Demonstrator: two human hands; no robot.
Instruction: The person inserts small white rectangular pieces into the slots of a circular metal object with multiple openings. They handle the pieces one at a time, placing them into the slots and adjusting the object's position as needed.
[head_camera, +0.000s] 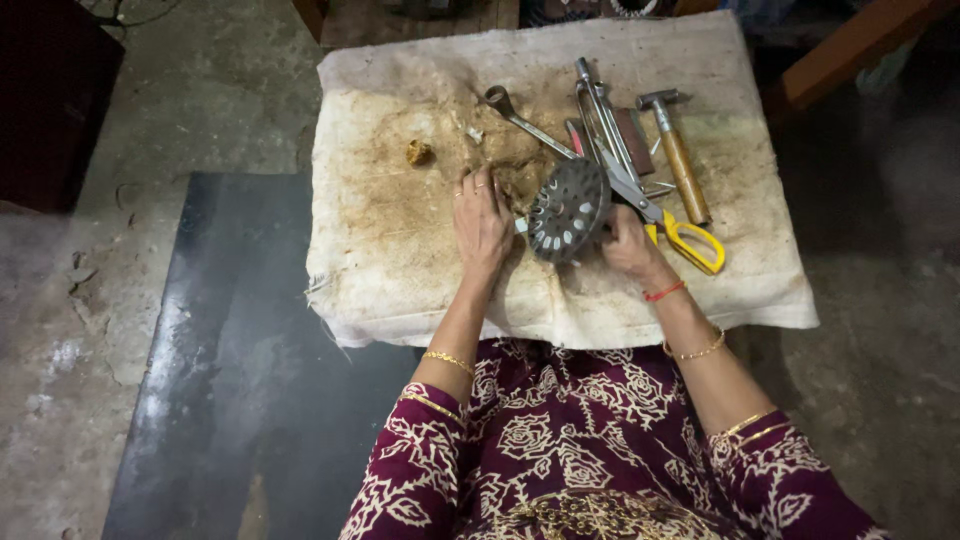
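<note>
Rough grey concrete floor fills the frame, with a dark mat lying at lower left and a low work surface at the centre top covered by a stained, off-white cloth. That cloth seems there to catch dirt and keep small parts from rolling off; brownish grime is thickest around its middle, just where the work goes on.

At the frame's centre a round, dark metal disc pierced with slots stands tilted on edge, probably so that its face can be reached. The right hand grips it from the right at its lower rim, fingers curled closed against the metal to steady it. The left hand lies just left of the disc, fingers bent and drawn together over the cloth; whether they pinch something small against the disc's edge I cannot tell, as the back of the hand hides the fingertips.

Tools lie fanned out above and right of the disc, all within easy reach: a spanner pointing to upper left, yellow-handled scissors touching the right hand's side, a wooden-handled hammer further right, and long metal rods between them. A small brown lump sits alone at the cloth's upper left.
</note>
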